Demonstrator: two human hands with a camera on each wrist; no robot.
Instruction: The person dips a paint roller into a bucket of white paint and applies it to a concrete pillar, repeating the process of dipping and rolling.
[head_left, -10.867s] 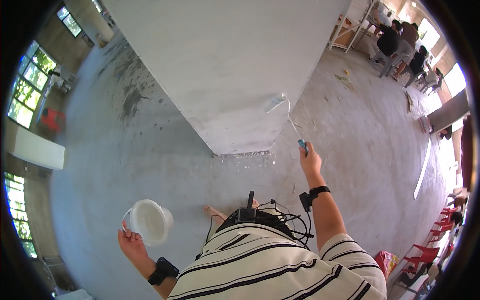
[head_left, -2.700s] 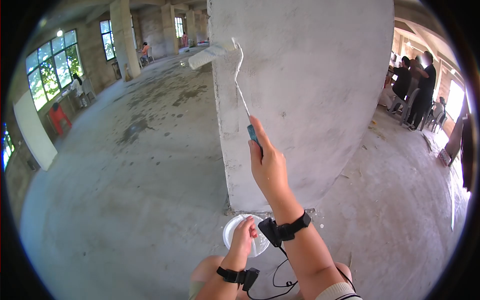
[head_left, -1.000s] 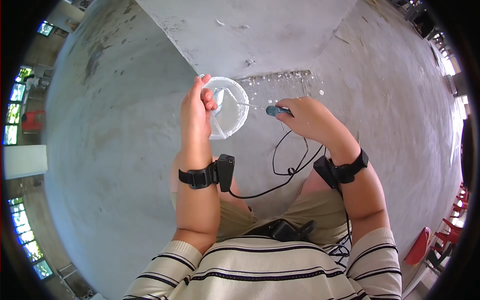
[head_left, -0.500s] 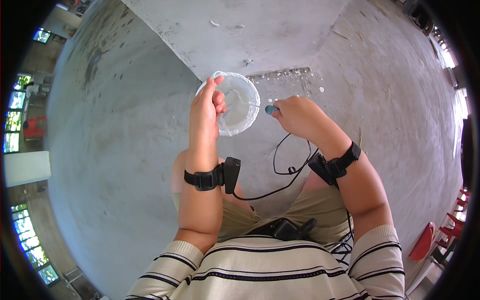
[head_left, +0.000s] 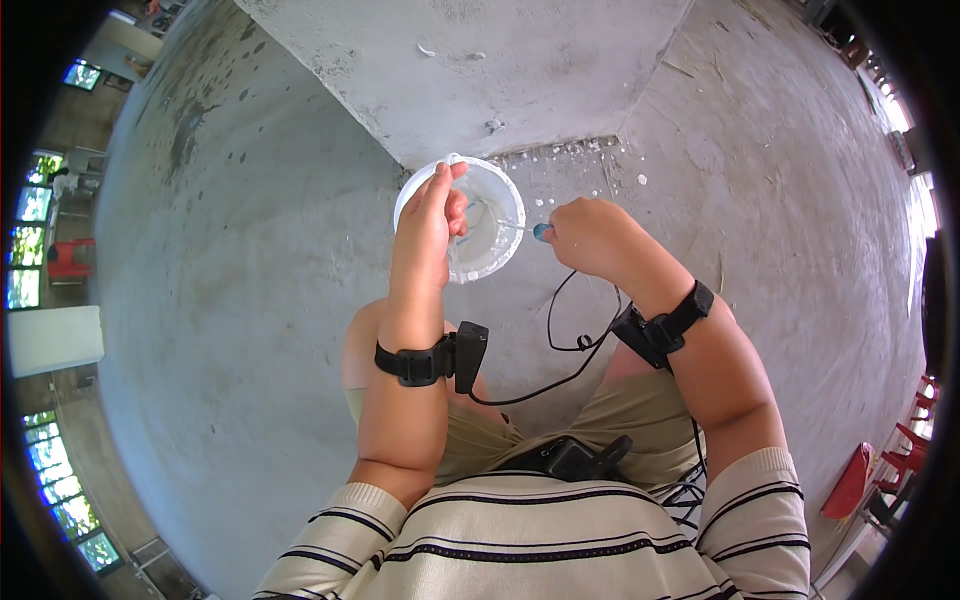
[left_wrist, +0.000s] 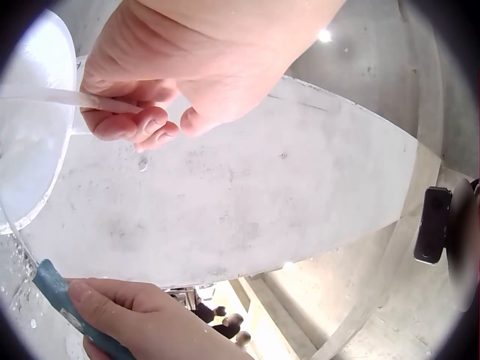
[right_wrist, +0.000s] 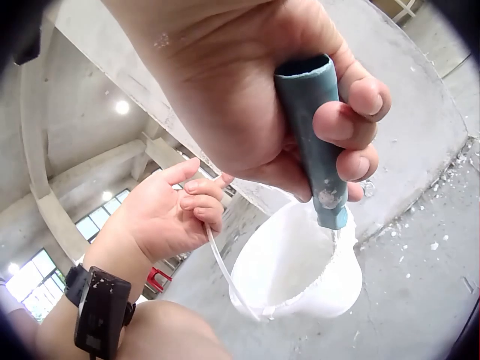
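The white bucket (right_wrist: pixel 337 281) is in front of me at the foot of the pillar, its inside coated with white paint. Its thin white bail handle (right_wrist: pixel 225 266) passes through the curled fingers of my left hand (head_left: pixel 425 235), above the bucket's left side. My right hand (head_left: pixel 600 238) grips the blue-green handle (right_wrist: pixel 309 127) of a paint roller, to the right of the bucket. The roller's wire frame runs over the rim into the bucket, where the roller head is mostly hidden. White specks dot my right wrist.
A broad whitewashed pillar (head_left: pixel 480 80) rises just beyond the bucket, with paint drops (head_left: pixel 560 152) along its base. A black cable (head_left: pixel 549 315) loops between my wrist cameras. Red chairs (head_left: pixel 905 450) stand at the far right, and a pale board (head_left: pixel 55 340) at the left.
The roller, earlier up against the pillar in my right hand, has come down into the bucket. In the last second the bucket and left hand shifted slightly right in view.
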